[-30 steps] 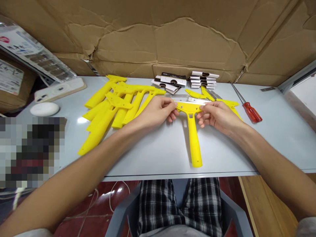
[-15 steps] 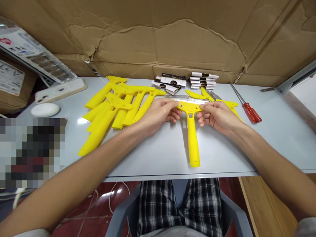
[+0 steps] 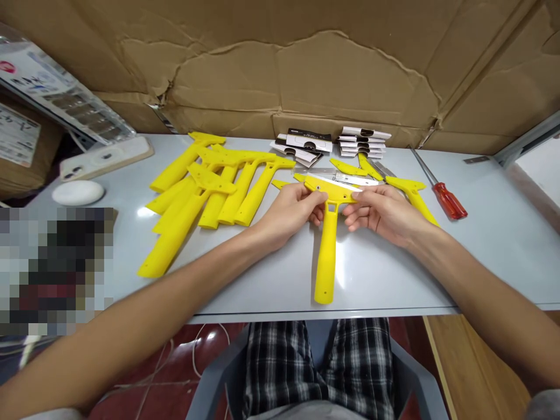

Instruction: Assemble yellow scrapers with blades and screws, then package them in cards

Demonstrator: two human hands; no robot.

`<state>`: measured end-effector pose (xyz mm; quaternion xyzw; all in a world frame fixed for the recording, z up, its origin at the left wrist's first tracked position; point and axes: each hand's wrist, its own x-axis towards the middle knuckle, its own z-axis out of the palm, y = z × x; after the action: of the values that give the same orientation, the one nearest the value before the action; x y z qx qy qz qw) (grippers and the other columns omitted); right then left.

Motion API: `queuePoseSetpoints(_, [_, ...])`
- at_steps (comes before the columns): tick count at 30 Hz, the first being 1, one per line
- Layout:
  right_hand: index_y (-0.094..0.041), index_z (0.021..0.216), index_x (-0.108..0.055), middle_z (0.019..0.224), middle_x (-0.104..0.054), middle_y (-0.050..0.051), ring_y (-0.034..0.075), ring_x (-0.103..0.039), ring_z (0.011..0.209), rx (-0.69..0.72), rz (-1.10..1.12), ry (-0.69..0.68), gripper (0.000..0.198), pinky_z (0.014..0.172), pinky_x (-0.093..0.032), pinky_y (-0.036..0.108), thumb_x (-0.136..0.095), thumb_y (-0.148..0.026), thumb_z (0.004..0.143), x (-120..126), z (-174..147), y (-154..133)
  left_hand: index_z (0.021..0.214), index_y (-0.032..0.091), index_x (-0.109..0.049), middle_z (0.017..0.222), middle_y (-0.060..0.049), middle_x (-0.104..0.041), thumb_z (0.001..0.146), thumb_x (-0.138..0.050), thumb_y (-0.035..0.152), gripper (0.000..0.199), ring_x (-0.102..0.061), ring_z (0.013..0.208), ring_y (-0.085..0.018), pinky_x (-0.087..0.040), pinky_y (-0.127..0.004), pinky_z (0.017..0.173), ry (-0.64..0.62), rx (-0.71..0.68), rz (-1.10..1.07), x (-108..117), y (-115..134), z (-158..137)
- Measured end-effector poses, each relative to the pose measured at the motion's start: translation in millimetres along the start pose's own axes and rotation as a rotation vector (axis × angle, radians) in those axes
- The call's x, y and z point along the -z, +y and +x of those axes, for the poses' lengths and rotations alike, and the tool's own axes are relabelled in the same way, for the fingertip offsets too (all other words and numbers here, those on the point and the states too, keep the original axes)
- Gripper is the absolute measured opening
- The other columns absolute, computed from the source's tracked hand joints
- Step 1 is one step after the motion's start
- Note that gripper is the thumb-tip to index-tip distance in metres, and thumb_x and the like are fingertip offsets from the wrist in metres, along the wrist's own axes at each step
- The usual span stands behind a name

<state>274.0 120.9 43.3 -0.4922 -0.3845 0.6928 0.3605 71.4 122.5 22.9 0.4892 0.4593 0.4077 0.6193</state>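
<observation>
A yellow scraper [image 3: 326, 251] with a white strip along its head hangs between my hands, its handle pointing down toward the table's front edge. My left hand [image 3: 294, 209] pinches the left end of the head between thumb and fingers. At the head's right end, my right hand [image 3: 381, 211] grips with thumb on top and fingers beneath. Two small screw holes show on the head. Behind it lie loose yellow head plates [image 3: 349, 167] and metal blades, partly hidden by the hands. Another yellow scraper handle [image 3: 413, 195] rests just beyond my right hand.
Several yellow scraper handles [image 3: 175, 233] are heaped to the left. Small black-and-white blade packets [image 3: 362, 143] are stacked at the back. A screwdriver with a red handle [image 3: 450, 201] lies on the right. A phone [image 3: 107, 157] and a white oval object [image 3: 77, 192] sit far left.
The scraper has tilted, its handle end swinging left and slightly nearer. My left hand has shifted a little right along with the head; both hands keep their hold.
</observation>
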Motion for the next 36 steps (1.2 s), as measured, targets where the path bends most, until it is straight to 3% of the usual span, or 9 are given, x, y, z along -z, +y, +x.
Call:
queuePoseSetpoints(8, [-0.007,0.087,-0.068,0.082,-0.077,0.015,0.016,-0.073,0.058,-0.02,-0.003,-0.036,0.012,0.057,-0.064,0.025,-0.065,-0.014,0.096,4,3,2,0.068,0.017,-0.063,0.065,-0.003,-0.065,0.09,-0.064,0.019,0.023,-0.058,0.056,-0.011,-0.05,-0.026,0.058,0.008,-0.015,0.046,-1,1,-1])
queuePoseSetpoints(13, [-0.008,0.092,-0.068,0.086,-0.079,0.016,0.016,-0.073,0.059,-0.004,0.001,-0.023,0.011,0.059,-0.064,0.025,-0.073,-0.017,0.094,6,4,2,0.073,0.016,-0.065,0.07,-0.004,-0.067,0.09,-0.069,0.028,0.021,-0.061,0.061,-0.012,-0.051,-0.026,0.06,-0.012,0.003,0.033,-1,3,-2])
queuePoseSetpoints(17, [-0.009,0.094,-0.066,0.086,-0.078,0.015,0.016,-0.074,0.06,0.018,0.018,0.007,0.007,0.061,-0.065,0.026,-0.066,-0.015,0.098,3,3,0,0.098,0.015,-0.066,0.089,-0.005,-0.072,0.083,-0.082,0.036,0.03,-0.069,0.079,-0.016,-0.056,-0.026,0.069,-0.023,-0.018,-0.01,-2,4,-6])
queuePoseSetpoints(21, [-0.009,0.092,-0.064,0.085,-0.078,0.015,0.016,-0.074,0.06,0.011,0.012,0.026,0.007,0.061,-0.066,0.026,-0.064,-0.014,0.098,1,3,-1,0.13,0.017,-0.059,0.099,-0.006,-0.074,0.07,-0.094,0.031,0.071,-0.073,0.085,-0.019,-0.058,-0.03,0.075,-0.04,0.013,0.044,-1,6,-9])
queuePoseSetpoints(25, [-0.012,0.09,-0.062,0.085,-0.078,0.013,0.017,-0.074,0.061,-0.002,-0.021,0.025,0.01,0.055,-0.063,0.027,-0.07,-0.017,0.093,5,4,2,0.153,0.02,-0.044,0.1,-0.005,-0.074,0.074,-0.09,0.026,0.091,-0.073,0.081,-0.017,-0.057,-0.03,0.076,0.075,-0.022,0.2,4,11,-11])
queuePoseSetpoints(31, [-0.016,0.085,-0.058,0.081,-0.077,0.011,0.019,-0.073,0.059,-0.02,-0.112,-0.034,0.022,0.05,-0.061,0.028,-0.078,-0.025,0.084,9,3,4,0.153,0.024,-0.057,0.109,-0.005,-0.076,0.089,-0.071,0.024,0.066,-0.067,0.072,-0.013,-0.054,-0.027,0.076,0.054,-0.323,0.652,8,12,-14])
queuePoseSetpoints(34, [-0.017,0.085,-0.056,0.079,-0.076,0.01,0.019,-0.073,0.059,-0.011,-0.127,-0.044,0.026,0.049,-0.059,0.027,-0.08,-0.027,0.082,8,1,3,0.149,0.02,-0.062,0.109,-0.006,-0.077,0.092,-0.07,0.031,0.058,-0.062,0.068,-0.013,-0.053,-0.03,0.079,0.048,-0.379,0.832,7,11,-14])
queuePoseSetpoints(36, [-0.018,0.084,-0.055,0.078,-0.076,0.009,0.019,-0.073,0.06,-0.003,-0.125,-0.053,0.03,0.049,-0.059,0.027,-0.083,-0.029,0.079,8,1,2,0.149,0.021,-0.062,0.108,-0.005,-0.077,0.088,-0.077,0.038,0.065,-0.062,0.07,-0.015,-0.052,-0.031,0.083,0.044,-0.39,0.882,7,9,-13])
